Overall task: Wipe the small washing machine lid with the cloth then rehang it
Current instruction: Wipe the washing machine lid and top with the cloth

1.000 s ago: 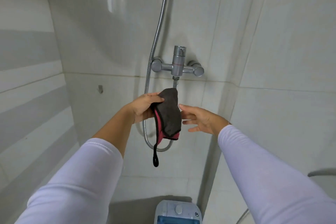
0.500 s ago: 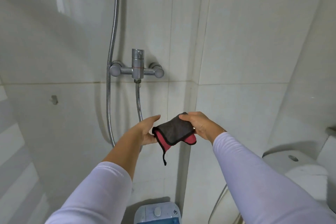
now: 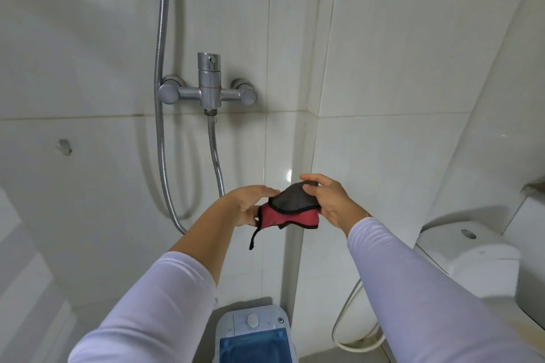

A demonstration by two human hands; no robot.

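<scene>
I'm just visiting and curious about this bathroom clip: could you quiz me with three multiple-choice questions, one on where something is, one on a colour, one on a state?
1. Where is the small washing machine?
A. below the hands, at the bottom of the view
B. on the toilet
C. on a wall shelf

2. What colours is the cloth?
A. white and blue
B. dark grey and pink-red
C. all yellow

3. How is the cloth held?
A. hanging from the tap
B. lying on the machine
C. between both hands

Answers:
1 A, its blue lid shows low in the frame.
2 B, grey on top, pink-red beneath.
3 C, the left hand and right hand each have a grip on one end.
</scene>
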